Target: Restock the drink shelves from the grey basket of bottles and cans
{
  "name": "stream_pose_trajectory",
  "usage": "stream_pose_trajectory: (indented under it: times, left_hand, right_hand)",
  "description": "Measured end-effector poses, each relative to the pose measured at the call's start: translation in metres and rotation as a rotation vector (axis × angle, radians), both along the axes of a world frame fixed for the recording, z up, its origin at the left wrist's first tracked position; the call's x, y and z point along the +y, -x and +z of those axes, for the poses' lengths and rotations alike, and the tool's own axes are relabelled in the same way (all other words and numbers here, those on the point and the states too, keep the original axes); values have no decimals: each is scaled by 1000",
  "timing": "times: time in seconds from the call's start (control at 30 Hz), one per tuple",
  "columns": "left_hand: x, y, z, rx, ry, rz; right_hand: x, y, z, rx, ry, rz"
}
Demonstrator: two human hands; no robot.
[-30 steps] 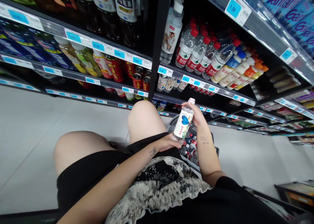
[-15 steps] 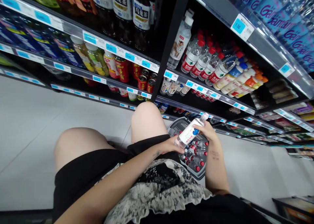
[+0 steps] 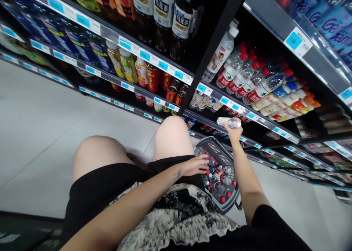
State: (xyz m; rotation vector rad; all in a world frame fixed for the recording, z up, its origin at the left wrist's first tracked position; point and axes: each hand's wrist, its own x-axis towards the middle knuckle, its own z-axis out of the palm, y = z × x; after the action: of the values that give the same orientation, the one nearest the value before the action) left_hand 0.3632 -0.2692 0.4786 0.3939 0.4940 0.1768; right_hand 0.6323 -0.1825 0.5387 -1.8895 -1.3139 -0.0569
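I am crouched in front of a drinks shelf. My right hand (image 3: 233,131) is raised towards the lower shelf and is closed round a small clear bottle (image 3: 228,122) with a white cap, held on its side. My left hand (image 3: 196,166) rests over my thigh at the edge of a grey shopping basket (image 3: 213,148), fingers stretched out and holding nothing. The basket stands on the floor and holds several red-capped water bottles (image 3: 220,177).
Black shelves hold red-capped water bottles (image 3: 236,78), red cans (image 3: 174,93), dark tea bottles (image 3: 165,16) and yellow-green drinks (image 3: 123,62). Blue price tags (image 3: 225,101) line the shelf edges. A black upright post (image 3: 214,49) divides the shelving. Pale floor tiles (image 3: 41,126) lie to the left.
My right hand has carried the small bottle up from beside my left hand towards the shelf and turned it sideways. My left hand has let go and stays by the basket. The view has shifted right.
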Motion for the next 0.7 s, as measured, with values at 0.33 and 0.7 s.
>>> stream_pose_trajectory:
  times: [0.33, 0.7]
  left_hand:
    - [7, 5, -1, -11, 33, -9]
    - [6, 0, -7, -13, 29, -50]
  right_hand:
    - [109, -26, -63, 166, 160, 10]
    - [176, -23, -70, 242, 246, 166]
